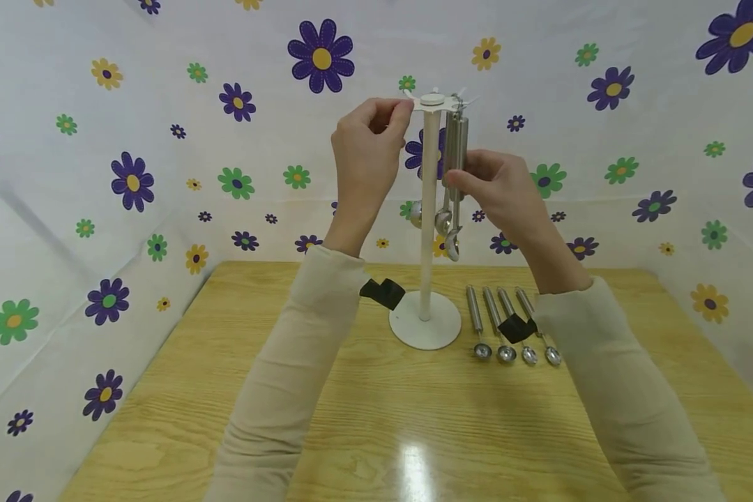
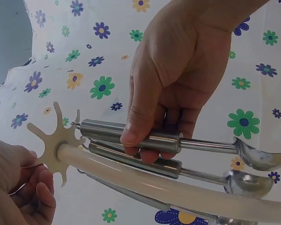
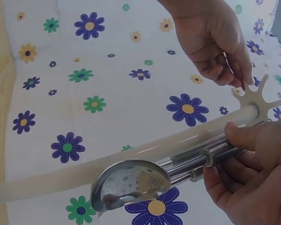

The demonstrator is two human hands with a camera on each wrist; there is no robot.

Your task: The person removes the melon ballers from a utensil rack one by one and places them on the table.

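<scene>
In the head view, my left hand point(image 1: 371, 150) pinches the top of the white stand point(image 1: 428, 223), and my right hand point(image 1: 500, 192) has its fingers curled round a hanging scoop point(image 1: 462, 139). Four spoons point(image 1: 492, 307) lie on the counter point(image 1: 226, 418) beside the stand. In the left wrist view, two more scoops point(image 2: 131, 158) hang near the held one. In the right wrist view, its bowl point(image 3: 131, 183) is close to the stand.

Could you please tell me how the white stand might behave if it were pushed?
Pushed near the top, the white stand could well tip, being tall over its round base. Its straight post looks stiff. The hanging metal scoops, mostly on one side, may swing.
</scene>
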